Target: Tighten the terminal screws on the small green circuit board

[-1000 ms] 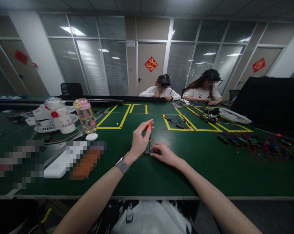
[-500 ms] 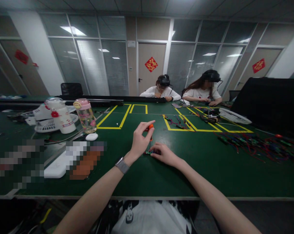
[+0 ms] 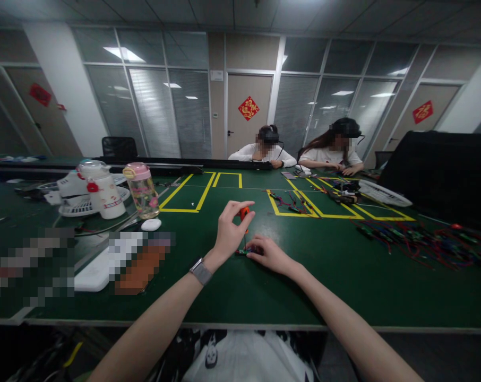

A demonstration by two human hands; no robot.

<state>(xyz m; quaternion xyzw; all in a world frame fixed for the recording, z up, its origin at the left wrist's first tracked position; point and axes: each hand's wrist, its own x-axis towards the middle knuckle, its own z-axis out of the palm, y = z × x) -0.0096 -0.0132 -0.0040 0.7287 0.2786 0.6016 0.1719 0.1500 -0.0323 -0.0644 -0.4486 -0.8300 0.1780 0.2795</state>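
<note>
Left hand (image 3: 229, 229) pinches an orange-handled screwdriver (image 3: 244, 216) upright, tip down on a small circuit board (image 3: 243, 251) mid green table (image 3: 232, 289). Right hand (image 3: 269, 253) w/ fingers closed, pressing the board flat. 2 people sit opposite; bottles (image 3: 142, 189) off left.

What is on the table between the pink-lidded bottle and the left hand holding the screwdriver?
In the head view, only bare green table lies between the pink-lidded bottle and the left hand.

left hand (image 3: 228, 231) gripping orange screwdriver (image 3: 244, 214), right hand (image 3: 269, 253) pinning small board (image 3: 242, 251) – green table (image 3: 344, 276)
</note>
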